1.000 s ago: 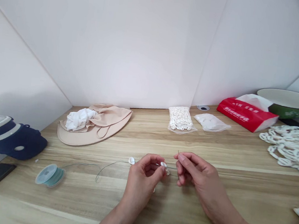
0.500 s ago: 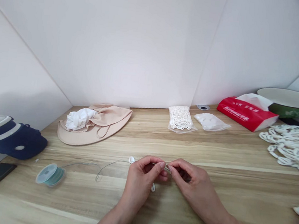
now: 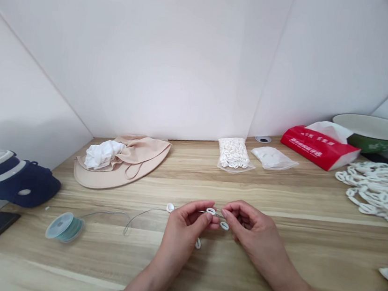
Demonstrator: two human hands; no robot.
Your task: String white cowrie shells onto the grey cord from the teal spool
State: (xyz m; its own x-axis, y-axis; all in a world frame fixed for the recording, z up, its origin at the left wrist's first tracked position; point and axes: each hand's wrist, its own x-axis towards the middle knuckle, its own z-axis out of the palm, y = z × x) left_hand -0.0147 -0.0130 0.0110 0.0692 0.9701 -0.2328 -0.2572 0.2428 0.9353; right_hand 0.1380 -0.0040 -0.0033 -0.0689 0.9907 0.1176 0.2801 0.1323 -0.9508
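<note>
Thumb and fingers of my left hand (image 3: 187, 229) pinch a small white cowrie shell (image 3: 211, 211) with an open slit. My right hand (image 3: 251, 228) is closed in a pinch on the thin grey-green thread (image 3: 220, 215) just right of that shell. A second cowrie shell (image 3: 224, 225) shows just below the right fingertips; I cannot tell whether it hangs or lies on the table. Part of another shell (image 3: 198, 243) peeks out beside my left wrist. A rounder white shell (image 3: 170, 207) sits left of that hand, where thread runs to a spool (image 3: 65, 228).
A bag of shells (image 3: 233, 153) and a flatter white bag (image 3: 273, 158) lie at the back. Strung shells (image 3: 383, 190), a red tissue pack (image 3: 319, 144) and a bowl (image 3: 372, 132) stand right. A beige hat (image 3: 105, 179) and navy cap (image 3: 33, 185) lie left.
A cowrie shell now shows between my left fingertips and another below my right ones; both were hidden before. My right hand has shifted slightly right and up, away from the left.
</note>
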